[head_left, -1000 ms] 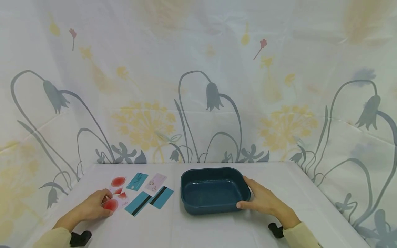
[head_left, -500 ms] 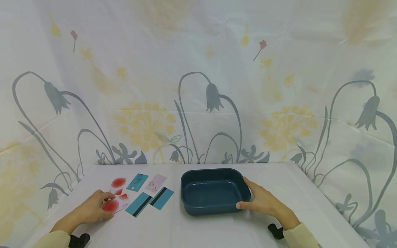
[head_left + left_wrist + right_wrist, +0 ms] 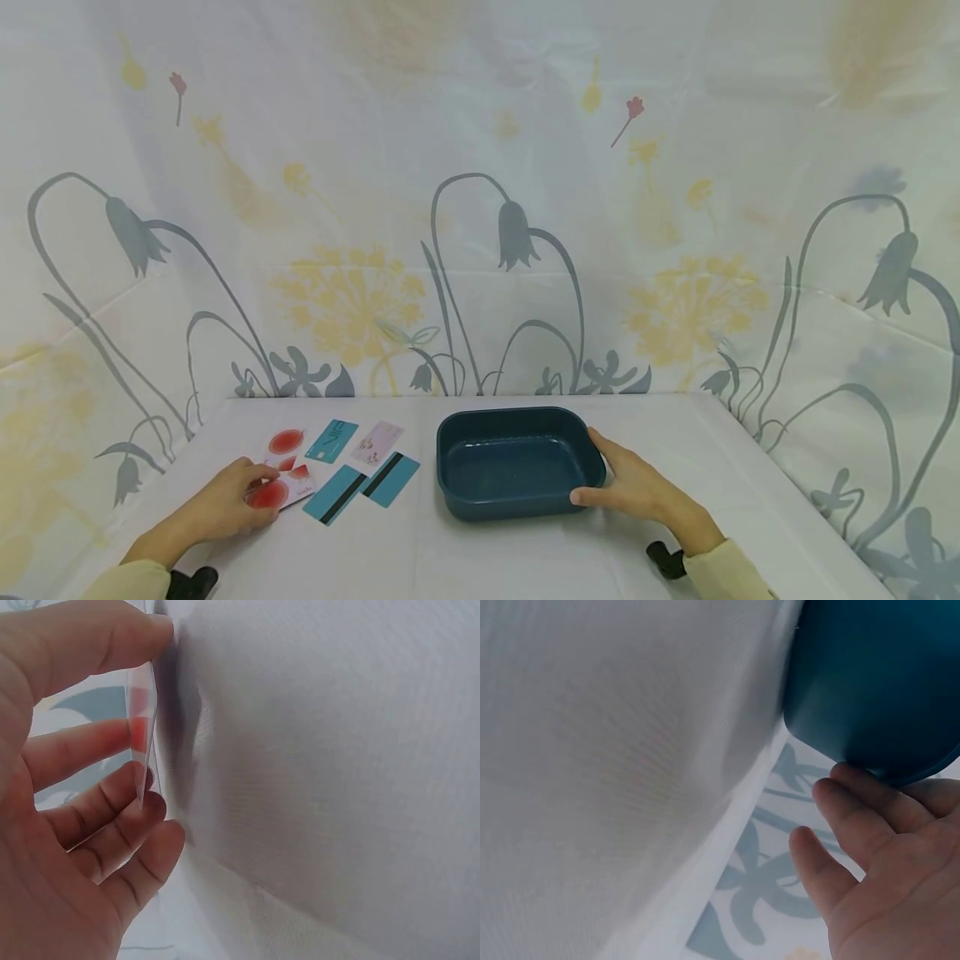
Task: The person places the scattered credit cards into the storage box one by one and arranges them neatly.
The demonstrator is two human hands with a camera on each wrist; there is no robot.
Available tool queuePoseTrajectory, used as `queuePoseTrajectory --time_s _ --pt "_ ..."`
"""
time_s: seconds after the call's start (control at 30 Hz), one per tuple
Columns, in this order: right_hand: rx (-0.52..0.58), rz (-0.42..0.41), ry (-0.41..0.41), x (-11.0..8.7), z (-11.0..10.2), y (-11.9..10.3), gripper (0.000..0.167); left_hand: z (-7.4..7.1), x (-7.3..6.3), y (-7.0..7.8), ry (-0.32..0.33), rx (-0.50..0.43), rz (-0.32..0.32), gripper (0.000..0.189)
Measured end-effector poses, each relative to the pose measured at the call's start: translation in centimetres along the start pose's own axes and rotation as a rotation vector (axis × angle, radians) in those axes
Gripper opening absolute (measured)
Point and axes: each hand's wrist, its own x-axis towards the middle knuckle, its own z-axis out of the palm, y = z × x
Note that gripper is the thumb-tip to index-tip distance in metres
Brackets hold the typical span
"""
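Note:
My left hand (image 3: 228,502) pinches a card with red watermelon pictures (image 3: 302,493) between thumb and fingers. In the left wrist view that card (image 3: 139,739) is seen nearly edge-on, its near side tilted up off the cloth. Just behind it lies a second watermelon card (image 3: 286,442), partly covered. On the right, my right hand (image 3: 637,482) holds the end of a dark blue rectangular dish (image 3: 517,507), thumb at the front corner and fingers along the back. The right wrist view shows fingertips against the dish's wall (image 3: 855,690); the little finger stands apart from it.
Between hand and dish lie a blue VIP card (image 3: 332,440), a pale pink flowered card (image 3: 377,442), and two blue cards with black stripes, one nearer (image 3: 335,494) and one farther right (image 3: 392,479). A flowered curtain (image 3: 480,292) hangs behind the white-clothed table (image 3: 480,558).
The left thumb has shifted slightly right along the watermelon card, whose near edge now tips up a little. The right hand and the dish look unmoved.

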Motion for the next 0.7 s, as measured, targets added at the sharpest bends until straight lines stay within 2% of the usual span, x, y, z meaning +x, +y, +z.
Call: queuePoseTrajectory --time_s 0.13,0.23,0.47,0.7 --pt "0.028 0.004 -0.006 0.0 -0.1 0.0 0.108 -0.1 0.2 0.4 0.016 0.008 -0.01 0.063" --pt "0.037 0.015 -0.007 0.0 -0.1 0.1 0.109 0.0 0.4 1.0 0.04 -0.005 0.017 0.062" --pt "0.047 0.024 -0.01 0.0 0.0 0.1 0.106 0.4 1.0 2.6 0.14 0.016 0.198 0.051" --pt "0.048 0.026 -0.02 0.1 0.0 -0.2 0.107 0.9 2.1 4.2 0.179 0.012 0.257 0.049"
